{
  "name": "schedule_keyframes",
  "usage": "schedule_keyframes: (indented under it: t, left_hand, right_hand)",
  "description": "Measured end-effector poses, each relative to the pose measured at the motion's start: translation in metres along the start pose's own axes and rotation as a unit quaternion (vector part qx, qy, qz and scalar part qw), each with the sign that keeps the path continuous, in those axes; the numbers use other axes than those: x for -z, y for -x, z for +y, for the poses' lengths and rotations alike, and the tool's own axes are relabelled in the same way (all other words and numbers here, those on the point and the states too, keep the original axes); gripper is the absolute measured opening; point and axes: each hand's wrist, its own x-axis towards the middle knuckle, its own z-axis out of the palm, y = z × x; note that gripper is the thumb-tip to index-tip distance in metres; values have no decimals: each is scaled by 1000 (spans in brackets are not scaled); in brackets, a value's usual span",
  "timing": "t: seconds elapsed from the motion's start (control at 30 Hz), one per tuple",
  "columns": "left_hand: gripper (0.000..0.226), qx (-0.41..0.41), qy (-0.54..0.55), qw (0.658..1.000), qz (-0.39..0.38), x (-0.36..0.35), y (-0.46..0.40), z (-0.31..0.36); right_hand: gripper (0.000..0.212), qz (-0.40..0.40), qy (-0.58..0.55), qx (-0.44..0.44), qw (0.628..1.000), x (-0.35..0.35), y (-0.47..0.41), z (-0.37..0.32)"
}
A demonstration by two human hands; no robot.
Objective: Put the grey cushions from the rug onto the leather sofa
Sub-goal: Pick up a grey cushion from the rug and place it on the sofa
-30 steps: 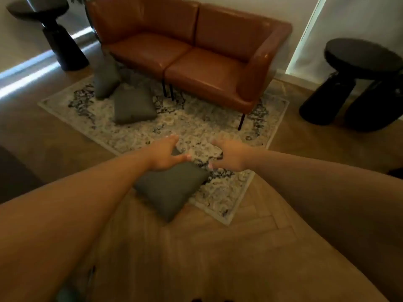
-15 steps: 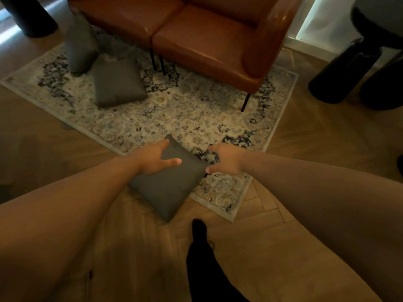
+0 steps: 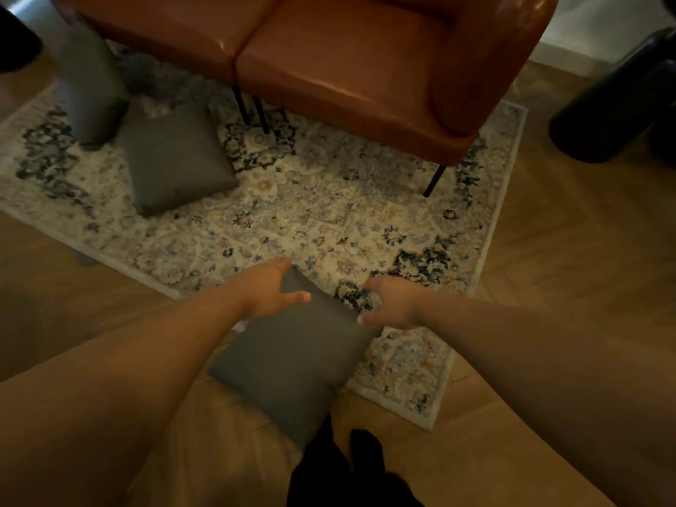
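Observation:
The nearest grey cushion lies across the front edge of the patterned rug, half on the wooden floor. My left hand grips its far left corner, thumb on top. My right hand grips its right corner. A second grey cushion lies flat on the rug at the left. A third grey cushion leans upright against the left end of the brown leather sofa, whose seats are bare.
A black side table base stands on the wood floor at the right. Another dark base shows at the top left edge. My dark-clad leg and foot are just below the near cushion. Thin black sofa legs stand on the rug.
I have stepped closer and my view has tilted down. Both hands moved from above the near cushion onto its corners and closed on them.

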Motion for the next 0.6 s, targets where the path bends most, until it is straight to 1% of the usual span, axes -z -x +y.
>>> schedule_keyframes:
  t: [0.1, 0.2, 0.37, 0.47, 0.6]
  left_hand:
    - [92, -17, -13, 1000, -21, -8, -51, -18]
    - [93, -27, -19, 998, -48, -30, -99, -34]
    - [99, -47, -73, 992, -88, -94, -200, -60]
    - [103, -58, -103, 987, -112, -136, -261, -71]
    - [115, -77, -144, 976, -145, -190, -339, -84]
  right_hand:
    - [87, -17, -31, -18, 999, -14, -48, 14]
    - [91, -35, -33, -30, 998, -39, -97, 35]
    - [97, -67, -65, -41, 995, -90, -203, 84]
    - [99, -67, -90, -47, 993, -124, -263, 114]
    - [112, -57, -148, -58, 986, -169, -335, 153]
